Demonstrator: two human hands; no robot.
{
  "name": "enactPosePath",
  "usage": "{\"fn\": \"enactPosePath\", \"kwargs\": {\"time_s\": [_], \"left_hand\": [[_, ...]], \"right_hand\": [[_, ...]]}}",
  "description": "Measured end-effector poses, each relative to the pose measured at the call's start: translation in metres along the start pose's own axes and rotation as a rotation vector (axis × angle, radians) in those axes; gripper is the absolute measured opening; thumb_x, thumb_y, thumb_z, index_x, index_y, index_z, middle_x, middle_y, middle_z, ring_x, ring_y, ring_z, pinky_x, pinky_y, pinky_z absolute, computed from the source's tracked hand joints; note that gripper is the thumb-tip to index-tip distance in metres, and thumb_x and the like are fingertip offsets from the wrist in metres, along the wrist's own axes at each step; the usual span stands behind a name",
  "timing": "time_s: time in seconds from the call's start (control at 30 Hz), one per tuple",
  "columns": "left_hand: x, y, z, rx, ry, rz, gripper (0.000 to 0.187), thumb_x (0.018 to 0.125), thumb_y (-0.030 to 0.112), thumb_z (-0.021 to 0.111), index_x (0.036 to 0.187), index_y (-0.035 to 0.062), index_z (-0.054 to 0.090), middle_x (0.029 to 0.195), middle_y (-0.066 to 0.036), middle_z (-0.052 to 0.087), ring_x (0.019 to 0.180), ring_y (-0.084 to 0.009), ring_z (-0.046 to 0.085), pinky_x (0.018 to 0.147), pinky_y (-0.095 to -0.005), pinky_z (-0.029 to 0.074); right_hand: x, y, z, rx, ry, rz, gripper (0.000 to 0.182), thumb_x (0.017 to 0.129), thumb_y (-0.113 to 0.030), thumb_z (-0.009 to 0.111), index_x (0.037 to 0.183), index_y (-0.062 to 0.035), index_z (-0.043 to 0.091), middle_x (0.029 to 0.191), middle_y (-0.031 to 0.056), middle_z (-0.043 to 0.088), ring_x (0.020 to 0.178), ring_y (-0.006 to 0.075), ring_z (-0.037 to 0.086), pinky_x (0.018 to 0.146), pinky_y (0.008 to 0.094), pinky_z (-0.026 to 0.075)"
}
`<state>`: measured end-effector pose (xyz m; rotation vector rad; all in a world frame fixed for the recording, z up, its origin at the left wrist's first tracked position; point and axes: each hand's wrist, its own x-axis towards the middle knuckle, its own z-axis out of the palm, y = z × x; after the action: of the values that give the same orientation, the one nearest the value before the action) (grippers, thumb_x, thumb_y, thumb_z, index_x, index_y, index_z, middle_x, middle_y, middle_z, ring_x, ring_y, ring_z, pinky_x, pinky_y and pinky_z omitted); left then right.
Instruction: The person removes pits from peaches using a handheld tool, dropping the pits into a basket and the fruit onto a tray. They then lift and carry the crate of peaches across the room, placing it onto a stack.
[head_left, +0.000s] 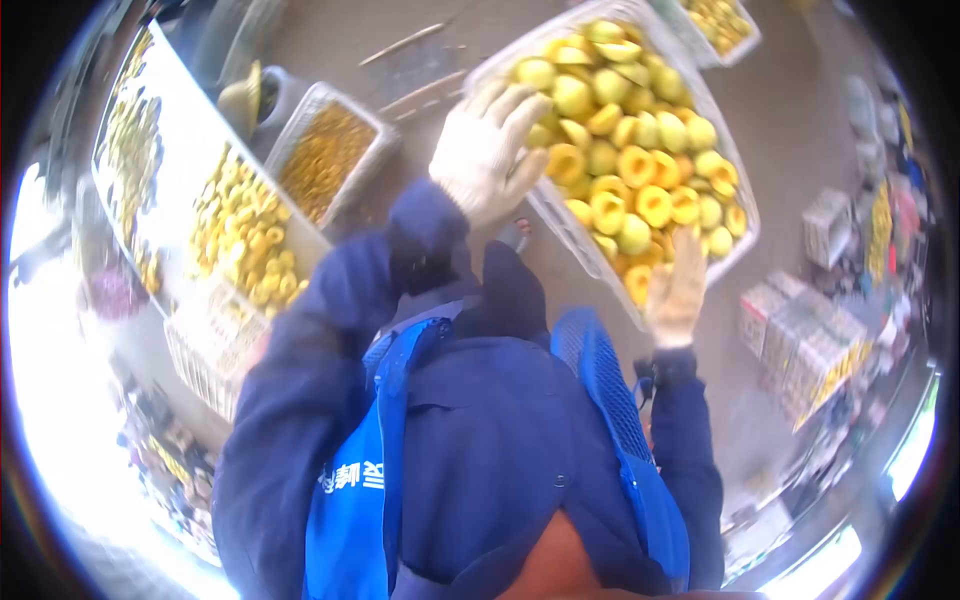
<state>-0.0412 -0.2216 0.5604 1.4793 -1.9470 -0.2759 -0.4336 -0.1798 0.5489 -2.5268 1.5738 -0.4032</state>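
Observation:
A white plastic crate heaped with halved yellow fruit is held up in front of me, tilted. My left hand, in a white glove, grips the crate's left rim with its fingers over the edge, touching the fruit. My right hand, also gloved, presses against the crate's near rim from below. Both arms are in dark blue sleeves, and I wear a blue apron.
A long white table at the left carries piles of yellow fruit pieces. A second crate of smaller pieces sits on the floor beside it, and another crate is at the top right. Stacked boxes stand at the right.

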Motion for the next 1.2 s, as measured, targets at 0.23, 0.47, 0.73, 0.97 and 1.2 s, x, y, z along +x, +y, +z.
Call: {"fn": "enactPosePath", "kwargs": {"time_s": [0.23, 0.47, 0.73, 0.97, 1.2], "left_hand": [[-0.173, -0.046, -0.074, -0.078, -0.044, -0.386, 0.039, 0.090, 0.019, 0.070, 0.124, -0.0002, 0.066, 0.128, -0.025, 0.068, 0.119, -0.0464, 0.064, 0.100, -0.0527, 0.054], [-0.214, -0.066, -0.193, 0.089, -0.436, -0.437, 0.015, 0.086, 0.020, 0.069, 0.092, 0.0061, 0.071, 0.091, -0.014, 0.072, 0.091, -0.0332, 0.072, 0.082, -0.0479, 0.056], [-0.183, 0.013, -0.389, 0.230, 0.270, -0.258, 0.024, 0.072, 0.012, 0.070, 0.094, 0.0035, 0.067, 0.096, -0.012, 0.070, 0.094, -0.0325, 0.070, 0.086, -0.0442, 0.056], [-0.231, 0.037, -0.381, 0.151, 0.393, -0.391, 0.027, 0.076, 0.010, 0.069, 0.102, 0.0032, 0.070, 0.101, -0.013, 0.073, 0.096, -0.0341, 0.071, 0.087, -0.0446, 0.057], [-0.245, 0.054, -0.356, 0.139, 0.543, -0.613, 0.031, 0.080, 0.007, 0.068, 0.111, 0.0028, 0.072, 0.106, -0.015, 0.075, 0.098, -0.0357, 0.073, 0.087, -0.0450, 0.058]], "right_hand": [[0.011, -0.020, 0.048, -0.178, -0.092, 0.181, 0.045, 0.093, -0.017, 0.063, 0.135, -0.0020, 0.066, 0.131, 0.0199, 0.071, 0.126, 0.0414, 0.063, 0.112, 0.0524, 0.046], [0.037, -0.021, 0.035, -0.231, -0.186, 0.302, 0.045, 0.109, -0.028, 0.049, 0.139, -0.0008, 0.067, 0.140, 0.0225, 0.068, 0.136, 0.0413, 0.059, 0.119, 0.0497, 0.042], [0.247, -0.139, 0.063, -0.094, -0.005, -0.048, 0.033, 0.111, -0.021, 0.053, 0.128, -0.0049, 0.075, 0.131, 0.0147, 0.075, 0.128, 0.0321, 0.066, 0.113, 0.0416, 0.048], [0.348, -0.351, 0.124, 0.410, -0.461, -0.364, 0.030, 0.110, -0.019, 0.057, 0.126, -0.0043, 0.076, 0.124, 0.0112, 0.077, 0.119, 0.0262, 0.069, 0.107, 0.0375, 0.052], [0.374, -0.446, 0.204, 0.335, -1.088, -0.565, 0.029, 0.110, -0.019, 0.059, 0.125, -0.0029, 0.077, 0.118, 0.0082, 0.079, 0.110, 0.0201, 0.072, 0.100, 0.0336, 0.055]]}}
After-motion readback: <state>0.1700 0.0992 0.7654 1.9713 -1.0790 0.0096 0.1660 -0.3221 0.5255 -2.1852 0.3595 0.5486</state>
